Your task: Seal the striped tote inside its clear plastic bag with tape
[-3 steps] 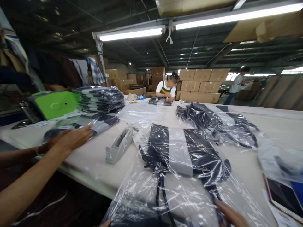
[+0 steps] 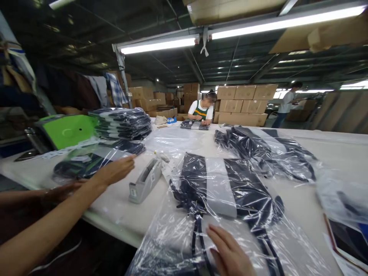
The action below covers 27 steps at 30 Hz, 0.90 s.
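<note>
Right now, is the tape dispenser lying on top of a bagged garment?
No, the tape dispenser stands directly on the tabletop, left of the nearest bagged garment.

Right hand [image 2: 230, 251] open, at clear bag [image 2: 163, 234] holding dark garment [image 2: 193, 172]. Tape dispenser [image 2: 146, 181] left of garment; phone [image 2: 349, 239] far right. Co-worker's hand [image 2: 116, 171] by another bagged garment [image 2: 99, 159], left.
</note>
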Each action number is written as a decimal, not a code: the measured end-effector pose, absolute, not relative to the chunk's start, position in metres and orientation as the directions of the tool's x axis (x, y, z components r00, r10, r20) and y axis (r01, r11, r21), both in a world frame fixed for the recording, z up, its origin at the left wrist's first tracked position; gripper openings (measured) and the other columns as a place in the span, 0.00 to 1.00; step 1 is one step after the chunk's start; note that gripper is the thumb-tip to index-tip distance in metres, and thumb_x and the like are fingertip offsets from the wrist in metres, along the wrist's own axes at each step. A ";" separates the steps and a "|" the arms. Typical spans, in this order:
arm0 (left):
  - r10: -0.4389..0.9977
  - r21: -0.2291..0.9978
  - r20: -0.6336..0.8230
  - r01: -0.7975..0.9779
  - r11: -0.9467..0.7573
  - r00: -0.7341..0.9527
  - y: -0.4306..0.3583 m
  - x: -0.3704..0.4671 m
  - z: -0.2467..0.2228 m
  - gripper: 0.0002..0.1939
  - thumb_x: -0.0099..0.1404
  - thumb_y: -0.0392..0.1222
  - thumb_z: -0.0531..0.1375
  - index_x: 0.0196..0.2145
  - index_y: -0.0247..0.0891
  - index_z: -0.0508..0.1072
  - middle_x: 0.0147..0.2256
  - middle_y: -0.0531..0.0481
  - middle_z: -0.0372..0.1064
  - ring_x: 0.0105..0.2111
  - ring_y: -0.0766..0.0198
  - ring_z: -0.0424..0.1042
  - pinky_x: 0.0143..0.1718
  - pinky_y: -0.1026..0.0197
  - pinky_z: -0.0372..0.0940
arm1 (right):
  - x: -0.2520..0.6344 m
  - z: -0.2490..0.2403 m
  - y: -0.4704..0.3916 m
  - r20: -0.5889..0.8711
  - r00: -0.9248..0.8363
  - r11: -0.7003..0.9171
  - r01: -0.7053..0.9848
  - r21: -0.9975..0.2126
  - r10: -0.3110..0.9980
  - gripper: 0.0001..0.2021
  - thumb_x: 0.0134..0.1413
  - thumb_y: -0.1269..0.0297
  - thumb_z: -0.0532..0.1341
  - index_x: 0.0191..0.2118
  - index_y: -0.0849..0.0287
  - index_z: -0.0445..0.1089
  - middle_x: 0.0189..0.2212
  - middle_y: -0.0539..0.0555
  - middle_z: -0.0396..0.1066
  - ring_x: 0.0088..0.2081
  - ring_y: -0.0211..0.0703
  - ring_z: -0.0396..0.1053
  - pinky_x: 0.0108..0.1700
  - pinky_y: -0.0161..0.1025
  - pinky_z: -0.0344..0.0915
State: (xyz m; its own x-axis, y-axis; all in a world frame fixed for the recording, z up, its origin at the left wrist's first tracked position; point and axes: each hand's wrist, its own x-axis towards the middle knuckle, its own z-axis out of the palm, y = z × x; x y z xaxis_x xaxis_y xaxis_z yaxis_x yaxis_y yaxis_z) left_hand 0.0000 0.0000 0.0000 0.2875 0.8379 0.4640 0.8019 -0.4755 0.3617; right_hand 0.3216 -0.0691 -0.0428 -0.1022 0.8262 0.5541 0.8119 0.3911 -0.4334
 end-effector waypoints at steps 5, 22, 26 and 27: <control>0.805 0.384 0.519 0.763 -0.520 0.287 0.118 0.036 0.064 0.16 0.66 0.43 0.49 0.48 0.50 0.69 0.39 0.55 0.71 0.41 0.61 0.70 0.38 0.55 0.71 | 0.268 -0.060 -0.006 0.415 -0.263 0.425 0.827 -0.369 0.871 0.18 0.51 0.74 0.55 0.49 0.56 0.68 0.47 0.56 0.71 0.47 0.51 0.68 0.49 0.46 0.67; 0.802 0.733 -0.024 0.556 -0.391 0.596 0.077 0.265 0.038 0.15 0.54 0.30 0.51 0.33 0.35 0.77 0.29 0.48 0.75 0.32 0.62 0.72 0.38 0.62 0.65 | 0.336 -0.055 0.004 -0.371 0.174 -0.156 -0.690 -0.707 0.912 0.24 0.44 0.40 0.59 0.31 0.60 0.73 0.30 0.57 0.75 0.34 0.44 0.72 0.41 0.40 0.66; 0.751 0.700 -0.119 0.591 -0.401 0.650 0.093 0.297 0.012 0.13 0.49 0.29 0.53 0.30 0.31 0.76 0.29 0.41 0.75 0.34 0.55 0.72 0.38 0.57 0.64 | 0.368 -0.031 -0.007 -0.360 0.264 -0.081 -0.697 -0.713 0.895 0.20 0.42 0.49 0.66 0.35 0.62 0.73 0.32 0.55 0.75 0.32 0.39 0.71 0.39 0.35 0.65; 0.742 0.706 -0.135 0.590 -0.392 0.656 0.095 0.296 0.009 0.13 0.50 0.30 0.53 0.30 0.31 0.76 0.30 0.41 0.75 0.34 0.55 0.72 0.37 0.57 0.64 | 0.372 -0.028 -0.008 -0.350 0.270 -0.088 -0.668 -0.739 0.897 0.19 0.40 0.53 0.68 0.36 0.62 0.73 0.32 0.54 0.74 0.32 0.38 0.71 0.38 0.35 0.65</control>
State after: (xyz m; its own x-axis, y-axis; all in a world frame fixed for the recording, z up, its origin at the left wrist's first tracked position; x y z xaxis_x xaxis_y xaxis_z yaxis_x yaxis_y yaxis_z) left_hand 0.2964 0.0946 0.0085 0.6561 0.7424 -0.1354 0.5896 -0.3924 0.7060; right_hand 0.3719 -0.0082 -0.0275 0.2698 0.8970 -0.3500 -0.6678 -0.0876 -0.7392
